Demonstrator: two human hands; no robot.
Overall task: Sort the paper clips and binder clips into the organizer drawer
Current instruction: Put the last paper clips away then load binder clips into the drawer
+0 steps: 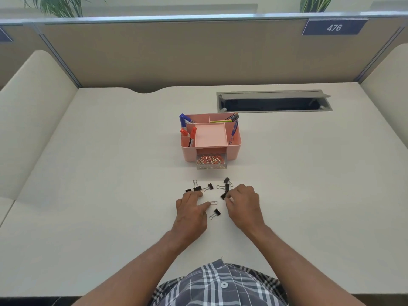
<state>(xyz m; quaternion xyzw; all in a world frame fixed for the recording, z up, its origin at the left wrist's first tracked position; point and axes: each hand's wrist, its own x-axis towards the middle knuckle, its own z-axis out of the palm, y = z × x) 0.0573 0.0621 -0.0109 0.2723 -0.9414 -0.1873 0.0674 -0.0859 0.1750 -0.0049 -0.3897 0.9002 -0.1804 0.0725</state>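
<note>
**Head view: last loose paper clip lies at the left hand's fingertips**

Head camera looks down on a pale worktop. Taking the paper clip as the landmark: the left hand sits just left of it, grip loose, fingers stretched flat and one fingertip touching the clip's left end. The clip's long axis runs left to right. Just below it lies a binder clip. To its right, the right hand pinches another binder clip. Well beyond, the organizer's drawer stands open, already holding paper clips. The left hand looks nearer.
</note>
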